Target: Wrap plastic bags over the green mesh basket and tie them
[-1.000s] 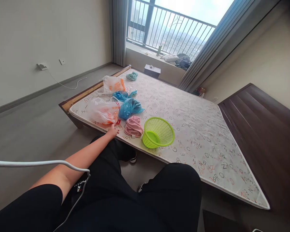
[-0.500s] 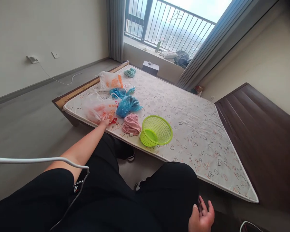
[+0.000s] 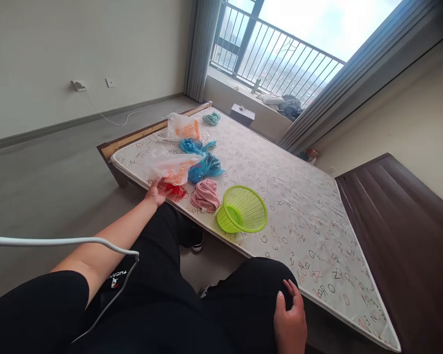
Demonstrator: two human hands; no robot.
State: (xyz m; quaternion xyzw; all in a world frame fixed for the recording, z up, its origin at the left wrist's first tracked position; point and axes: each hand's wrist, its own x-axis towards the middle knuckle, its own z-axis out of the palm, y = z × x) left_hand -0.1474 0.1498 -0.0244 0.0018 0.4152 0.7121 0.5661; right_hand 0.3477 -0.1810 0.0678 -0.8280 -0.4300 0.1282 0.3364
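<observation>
My left hand (image 3: 156,192) reaches out to the near edge of the mattress (image 3: 280,196) and grips the red-printed end of a clear plastic bag (image 3: 173,168), lifting it a little. Beside it lie a blue plastic bag (image 3: 205,167), a pink cloth bundle (image 3: 205,194) and a lime-green plastic basket (image 3: 242,216) tipped on its side. My right hand (image 3: 290,319) rests flat on my right knee, fingers spread, holding nothing.
Further along the mattress lie another clear bag with orange print (image 3: 183,129), a second blue bag (image 3: 192,145) and a teal bundle (image 3: 211,118). A dark wooden headboard (image 3: 402,226) stands at the right. A white cable (image 3: 59,242) crosses my left arm. Grey floor lies at the left.
My left hand has closed on the clear bag and pulled it up toward me. My right hand came into view and settled palm-down on my knee.
</observation>
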